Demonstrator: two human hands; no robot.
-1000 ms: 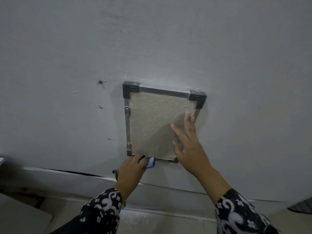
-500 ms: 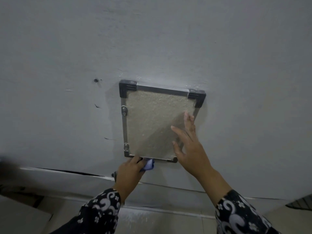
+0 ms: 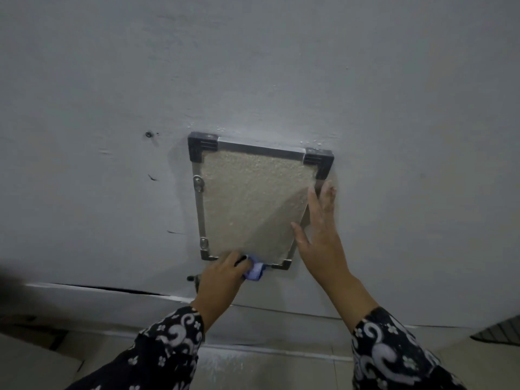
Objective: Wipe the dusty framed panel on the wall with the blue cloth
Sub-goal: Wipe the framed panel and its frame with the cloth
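The framed panel [image 3: 250,204] hangs on the grey wall, a rough beige sheet inside a metal frame with black plastic top corners. My left hand [image 3: 222,277] is closed around the bunched blue cloth [image 3: 254,271] and presses it against the frame's bottom edge, left of its middle. Only a small wad of the cloth shows past my fingers. My right hand [image 3: 318,237] lies flat with fingers spread along the panel's right side, covering the lower right part of the frame.
The grey wall [image 3: 394,136] has a small dark hole [image 3: 148,134] and a few scuff marks left of the panel. A small dark fitting [image 3: 192,278] sticks out just below the frame. A pale ledge [image 3: 281,358] runs along the bottom.
My right hand has slid from the panel's surface out to its right edge. My left hand with the cloth stays at the bottom edge. The camera has shifted slightly.
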